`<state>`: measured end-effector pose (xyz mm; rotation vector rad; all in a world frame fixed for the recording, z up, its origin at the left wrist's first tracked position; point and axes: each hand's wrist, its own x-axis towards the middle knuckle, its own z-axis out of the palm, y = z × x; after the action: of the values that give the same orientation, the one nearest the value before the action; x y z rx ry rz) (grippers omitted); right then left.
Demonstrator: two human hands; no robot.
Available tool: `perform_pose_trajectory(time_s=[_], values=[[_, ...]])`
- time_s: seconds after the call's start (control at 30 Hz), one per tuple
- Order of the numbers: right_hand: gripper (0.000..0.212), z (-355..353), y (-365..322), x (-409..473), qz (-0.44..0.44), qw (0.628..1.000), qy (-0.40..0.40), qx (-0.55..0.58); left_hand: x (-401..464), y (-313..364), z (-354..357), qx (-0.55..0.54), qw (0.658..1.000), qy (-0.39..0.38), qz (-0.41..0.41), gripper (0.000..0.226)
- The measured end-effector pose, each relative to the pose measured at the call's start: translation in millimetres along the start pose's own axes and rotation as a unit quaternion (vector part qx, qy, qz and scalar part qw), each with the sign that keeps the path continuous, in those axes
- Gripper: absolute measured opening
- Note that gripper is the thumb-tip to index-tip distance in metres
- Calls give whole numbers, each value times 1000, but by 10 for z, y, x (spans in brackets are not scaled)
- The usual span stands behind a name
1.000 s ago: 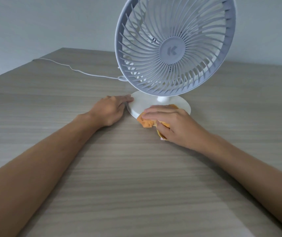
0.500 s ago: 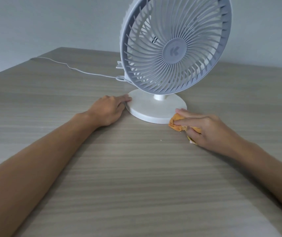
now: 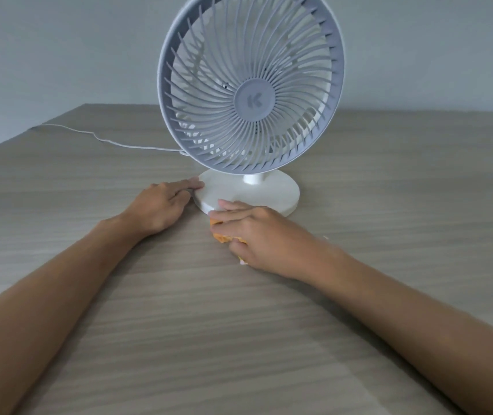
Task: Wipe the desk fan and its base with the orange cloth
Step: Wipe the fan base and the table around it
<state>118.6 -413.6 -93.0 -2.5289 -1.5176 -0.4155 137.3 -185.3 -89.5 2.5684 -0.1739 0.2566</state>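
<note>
On a wooden worktop, the right hand presses a bunched orange cloth against a white desk fan's base; the left hand, fingers relaxed, steadies it.

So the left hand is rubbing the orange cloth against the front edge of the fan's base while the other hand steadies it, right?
Not quite: the head view shows the right hand pressing the orange cloth against the front edge of the base. The left hand holds no cloth; its fingertips rest against the base's left rim, steadying it.
</note>
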Motion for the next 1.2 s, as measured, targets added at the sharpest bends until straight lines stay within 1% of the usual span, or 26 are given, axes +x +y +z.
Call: perform_pose_trajectory(time_s=[0.03, 0.13, 0.23, 0.33, 0.37, 0.43, 0.5, 0.53, 0.6, 0.63, 0.67, 0.7, 0.77, 0.8, 0.87, 0.93, 1.0, 1.1, 1.13, 1.17, 1.2], values=[[23, 28, -39, 93, -7, 1000, -1, -14, -5, 1, -1, -4, 1000, 1, 2, 60], [28, 59, -118, 276, 47, 998, -42, -14, -18, -15, 11, -7, 1000, 7, 13, 61], [26, 35, -48, 171, 21, 999, -26, 8, -27, -34, 23, 3, 1000, 14, 25, 60], [33, -67, 128, -139, 26, 999, -10, 17, -23, -34, 21, 8, 1000, 15, 24, 60], [35, -115, 176, -251, 31, 999, 3, 32, -23, -32, 20, 8, 1000, 15, 21, 60], [41, -204, 261, -433, 72, 992, 38, 96, -30, -17, 21, 12, 1000, 13, 16, 61], [41, -293, 335, -538, 129, 973, 108, 158, -56, 10, 33, 33, 999, 5, 13, 62], [40, -350, 358, -580, 161, 961, 149, 170, -73, 25, 39, 46, 999, 4, 13, 63], [37, -461, 398, -667, 221, 937, 220, 156, -100, 48, 49, 63, 998, 7, 16, 64], [35, -507, 412, -714, 247, 928, 243, 139, -109, 52, 53, 67, 997, 9, 20, 64], [34, -532, 422, -760, 277, 921, 249, 116, -121, 61, 48, 72, 997, 12, 23, 64], [37, -526, 438, -812, 311, 915, 237, 97, -130, 66, 44, 73, 997, 14, 25, 64], [48, -461, 440, -901, 361, 915, 171, 63, -153, 79, 36, 71, 997, 22, 21, 65], [49, -409, 428, -928, 366, 920, 133, 50, -169, 86, 35, 69, 997, 24, 15, 66], [39, -320, 365, -920, 361, 928, 89, 35, -192, 94, 44, 62, 998, 29, 6, 66], [38, -275, 269, -862, 355, 932, 72, 19, -202, 104, 60, 58, 998, 33, 1, 63], [45, -246, 144, -782, 348, 935, 66, 11, -203, 109, 80, 61, 997, 37, -2, 53], [54, -195, -92, -635, 345, 937, 54, 6, -217, 127, 87, 54, 998, 31, -8, 50], [53, -178, -193, -575, 340, 940, 43, 7, -223, 142, 84, 51, 998, 30, -8, 49], [48, -150, -290, -512, 325, 945, 37, 0, -226, 144, 84, 47, 998, 31, -9, 49], [39, -128, -398, -448, 309, 950, 36, -9, -229, 147, 85, 45, 998, 33, -9, 48]])
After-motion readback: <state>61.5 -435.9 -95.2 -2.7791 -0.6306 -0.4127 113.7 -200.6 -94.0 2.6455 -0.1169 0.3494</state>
